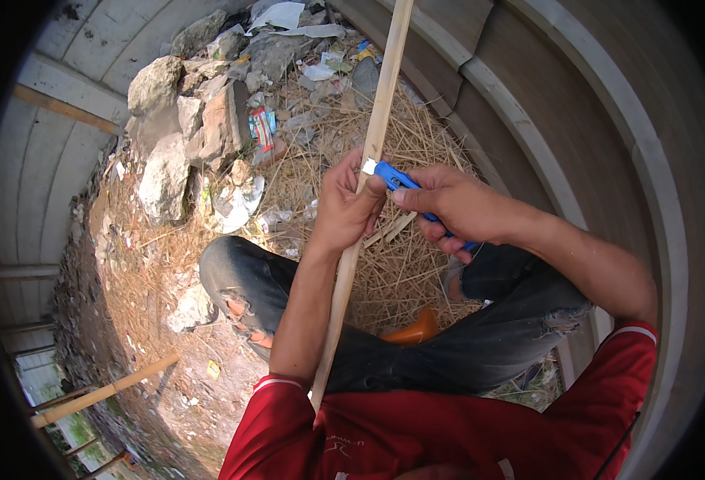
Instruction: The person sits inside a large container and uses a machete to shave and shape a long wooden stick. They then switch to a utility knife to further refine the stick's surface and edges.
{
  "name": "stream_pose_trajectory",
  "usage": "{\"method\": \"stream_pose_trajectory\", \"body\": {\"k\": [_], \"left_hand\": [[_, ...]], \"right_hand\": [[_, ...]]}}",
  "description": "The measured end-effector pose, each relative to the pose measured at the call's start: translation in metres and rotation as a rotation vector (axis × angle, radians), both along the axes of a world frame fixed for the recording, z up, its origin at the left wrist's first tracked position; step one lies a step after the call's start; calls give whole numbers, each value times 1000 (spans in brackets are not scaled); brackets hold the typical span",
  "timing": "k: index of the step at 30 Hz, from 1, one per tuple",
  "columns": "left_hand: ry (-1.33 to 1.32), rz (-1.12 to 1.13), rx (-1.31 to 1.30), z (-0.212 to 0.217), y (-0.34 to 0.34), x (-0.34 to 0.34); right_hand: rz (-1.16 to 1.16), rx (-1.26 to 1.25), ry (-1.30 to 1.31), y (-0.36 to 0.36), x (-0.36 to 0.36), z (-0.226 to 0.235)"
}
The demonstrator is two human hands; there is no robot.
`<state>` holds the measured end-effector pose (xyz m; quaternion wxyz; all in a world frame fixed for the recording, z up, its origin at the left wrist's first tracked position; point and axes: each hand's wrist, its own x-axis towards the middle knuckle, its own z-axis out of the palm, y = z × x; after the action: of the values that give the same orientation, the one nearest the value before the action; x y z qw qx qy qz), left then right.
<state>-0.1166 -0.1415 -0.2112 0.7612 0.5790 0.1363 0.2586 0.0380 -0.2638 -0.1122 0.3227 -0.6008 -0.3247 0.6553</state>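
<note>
A long pale strip of wood or bamboo (388,88) runs up from my lap, tilted slightly to the right, past the top of the view. My left hand (346,204) is wrapped round its middle, thumb on the near side. In my right hand (468,206) is a blue utility knife (395,176), gripped with the thumb along its body. The bright front end of the knife meets the strip just above my left thumb; exactly how the blade touches the wood I cannot tell. Both hands are close together above my crossed legs (440,352).
Straw and thin shavings (416,128) cover the ground ahead. Large rocks (164,176) and litter lie to the left, with a red wrapper (263,128) beside them. Curved corrugated sheeting (560,120) rises close on my right. An orange object (416,328) sits between my legs.
</note>
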Motion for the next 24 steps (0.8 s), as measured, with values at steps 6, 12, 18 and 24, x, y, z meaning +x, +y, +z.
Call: {"method": "stream_pose_trajectory", "body": {"k": [6, 12, 18, 24], "left_hand": [[77, 7, -4, 0, 0, 1], [134, 27, 31, 8, -1, 0], [269, 22, 63, 7, 5, -6], [184, -119, -6, 26, -3, -8]], "right_hand": [[-36, 37, -186, -2, -12, -6], [-155, 155, -203, -6, -25, -22], [-48, 103, -106, -2, -12, -18], [250, -117, 208, 10, 45, -4]]}}
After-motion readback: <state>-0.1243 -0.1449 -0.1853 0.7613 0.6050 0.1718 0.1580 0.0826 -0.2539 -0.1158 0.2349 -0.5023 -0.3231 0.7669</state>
